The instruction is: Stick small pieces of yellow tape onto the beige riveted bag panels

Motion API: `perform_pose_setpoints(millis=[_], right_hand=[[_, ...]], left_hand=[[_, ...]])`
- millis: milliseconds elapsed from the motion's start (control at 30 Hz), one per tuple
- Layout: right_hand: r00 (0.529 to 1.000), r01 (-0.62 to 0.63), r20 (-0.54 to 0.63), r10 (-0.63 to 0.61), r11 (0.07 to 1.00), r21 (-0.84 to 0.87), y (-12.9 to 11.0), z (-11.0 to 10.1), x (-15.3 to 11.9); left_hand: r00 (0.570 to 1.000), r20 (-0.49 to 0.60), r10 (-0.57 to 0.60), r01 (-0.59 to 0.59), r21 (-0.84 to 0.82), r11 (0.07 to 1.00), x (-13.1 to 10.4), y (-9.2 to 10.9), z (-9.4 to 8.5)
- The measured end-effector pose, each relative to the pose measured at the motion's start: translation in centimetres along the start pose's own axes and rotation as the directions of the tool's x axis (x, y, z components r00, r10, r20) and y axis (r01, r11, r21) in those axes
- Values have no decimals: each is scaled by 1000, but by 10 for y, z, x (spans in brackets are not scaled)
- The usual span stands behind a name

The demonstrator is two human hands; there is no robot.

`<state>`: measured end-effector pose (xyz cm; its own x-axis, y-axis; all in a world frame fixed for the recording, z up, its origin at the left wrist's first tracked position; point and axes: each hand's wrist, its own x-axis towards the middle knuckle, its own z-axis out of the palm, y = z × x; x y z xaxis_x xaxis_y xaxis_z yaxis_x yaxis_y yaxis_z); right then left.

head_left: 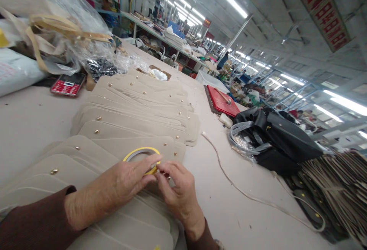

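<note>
A roll of yellow tape (132,153) is gripped in my left hand (123,181), between the thumb and the fingers. Close against its right side is my right hand (179,190), with thumb and forefinger pinched at the roll's edge; what lies between those fingertips is too small to make out. Both hands are above overlapping beige panels (132,127) with rounded corners and small gold-coloured metal studs. The panels spread in layers from the near edge to the middle of the table.
A red calculator (69,85) and plastic wrapping (106,57) lie at the left. To the right are a cord (229,179), a red board (222,101) with a hammer, a black bag (286,137) and stacked dark strips (338,192).
</note>
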<state>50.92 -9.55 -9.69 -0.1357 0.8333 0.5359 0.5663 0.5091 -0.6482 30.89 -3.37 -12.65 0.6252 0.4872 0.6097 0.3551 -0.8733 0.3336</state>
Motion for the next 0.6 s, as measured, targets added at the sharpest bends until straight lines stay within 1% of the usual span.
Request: perform_pose_setpoints(millis=[100, 167, 267, 333, 500, 567, 600], right_hand=[[996, 85, -11, -86, 994, -63, 2, 6, -1], [992, 116, -25, -120, 985, -125, 4, 10, -2], [986, 128, -75, -148, 966, -223, 6, 16, -4], [982, 123, -106, -154, 959, -255, 7, 19, -4], [975, 84, -175, -138, 955, -284, 8, 21, -2], [974, 31, -210, -86, 967, -251, 6, 23, -1], [974, -23, -224, -25, 978, -206, 5, 24, -1]], left_hand=[[1000, -6, 5, -6, -25, 1000, 2, 2, -1], [1000, 2, 10, -10, -74, 997, 4, 4, -3], [998, 57, -12, 19, -137, 990, 5, 4, -2], [995, 92, -39, 50, -115, 992, 3, 2, 0], [985, 147, -95, 106, -65, 992, -5, -4, 10], [975, 171, -141, 149, -36, 988, -5, -4, 12], [973, 167, -159, 163, -10, 987, -4, -3, 13]])
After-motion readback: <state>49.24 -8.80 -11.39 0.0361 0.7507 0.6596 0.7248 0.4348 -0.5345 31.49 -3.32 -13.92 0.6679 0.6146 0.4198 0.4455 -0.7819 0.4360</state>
